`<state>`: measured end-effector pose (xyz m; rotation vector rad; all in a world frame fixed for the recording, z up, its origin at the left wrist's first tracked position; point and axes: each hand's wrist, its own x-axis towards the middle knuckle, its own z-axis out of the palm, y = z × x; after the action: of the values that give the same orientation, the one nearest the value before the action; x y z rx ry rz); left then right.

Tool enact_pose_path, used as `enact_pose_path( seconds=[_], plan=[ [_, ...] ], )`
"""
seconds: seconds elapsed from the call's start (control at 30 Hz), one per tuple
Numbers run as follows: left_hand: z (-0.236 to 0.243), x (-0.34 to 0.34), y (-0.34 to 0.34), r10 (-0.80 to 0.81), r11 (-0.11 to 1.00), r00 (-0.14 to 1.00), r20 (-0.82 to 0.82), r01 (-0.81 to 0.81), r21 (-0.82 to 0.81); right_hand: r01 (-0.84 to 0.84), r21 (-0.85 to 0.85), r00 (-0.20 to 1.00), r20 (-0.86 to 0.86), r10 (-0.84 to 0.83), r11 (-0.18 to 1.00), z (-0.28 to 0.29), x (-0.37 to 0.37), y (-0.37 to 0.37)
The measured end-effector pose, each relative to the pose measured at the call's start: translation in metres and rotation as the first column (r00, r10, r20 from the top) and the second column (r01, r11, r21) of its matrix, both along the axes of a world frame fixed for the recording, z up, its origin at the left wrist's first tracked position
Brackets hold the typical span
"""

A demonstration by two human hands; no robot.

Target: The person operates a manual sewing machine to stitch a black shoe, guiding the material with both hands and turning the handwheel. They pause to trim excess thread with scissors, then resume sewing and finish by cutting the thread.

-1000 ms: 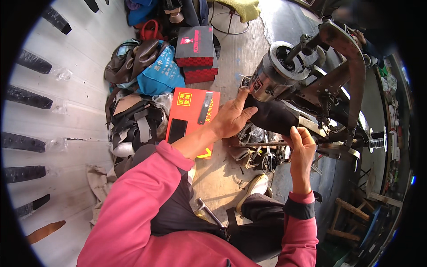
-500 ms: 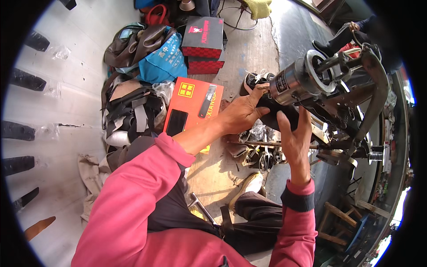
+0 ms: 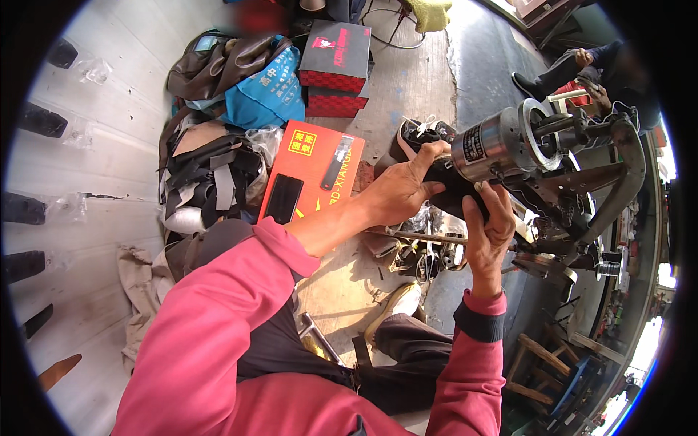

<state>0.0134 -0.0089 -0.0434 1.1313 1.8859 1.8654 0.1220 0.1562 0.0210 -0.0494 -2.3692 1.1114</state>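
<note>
1. Your two hands are both occupied: the left hand (image 3: 403, 190) grips the near left side of one dark piece (image 3: 455, 202) with thumb and fingers, and the right hand (image 3: 492, 227) holds its right side, fingers bent.
2. That single dark piece sits between your hands, just below the metal cylinder (image 3: 486, 151) of one machine; your fingers and the cylinder cover parts of it, so its full outline is hard to make out.
3. Beyond your left forearm lies one orange box (image 3: 311, 190), bearing one phone (image 3: 283, 198) and one flat dark strip (image 3: 337, 166); your forearm hides the box's near end.
4. Farther off, two dark boxes (image 3: 334, 57) with red sides are stacked, the upper covering most of the lower.
5. At the far right, one other person (image 3: 556, 73) shows two hands, partly blocked by the machine.
</note>
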Motion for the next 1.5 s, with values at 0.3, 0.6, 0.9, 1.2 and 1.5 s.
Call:
enact_pose_path(
  seconds=[0.3, 0.6, 0.9, 1.2, 1.5],
  plan=[
    [-0.011, 0.005, 0.006, 0.096, 0.992, 0.989, -0.112, -0.086, 0.091, 0.237, 0.737, 0.961, -0.081, -0.266, 0.632, -0.021, -0.003, 0.099],
    [-0.012, 0.007, 0.006, 0.095, 0.993, 0.991, -0.093, -0.088, 0.078, 0.411, 0.879, 0.860, -0.286, -0.422, 0.241, -0.077, -0.003, 0.145],
    [-0.011, 0.007, 0.004, 0.084, 0.995, 0.994, -0.076, -0.080, 0.052, 0.332, -0.468, 0.931, 0.304, -0.203, 0.819, 0.015, 0.044, 0.093],
    [-0.002, 0.009, -0.003, 0.024, 1.000, 0.999, 0.021, -0.024, -0.012, 0.665, 0.464, 0.626, 0.082, -0.776, 0.585, 0.072, 0.178, 0.142],
    [0.006, 0.008, -0.007, 0.009, 0.994, 1.000, -0.001, -0.009, -0.105, 0.719, 0.375, 0.523, 0.264, -0.811, 0.585, 0.009, 0.211, 0.222]
  ],
)
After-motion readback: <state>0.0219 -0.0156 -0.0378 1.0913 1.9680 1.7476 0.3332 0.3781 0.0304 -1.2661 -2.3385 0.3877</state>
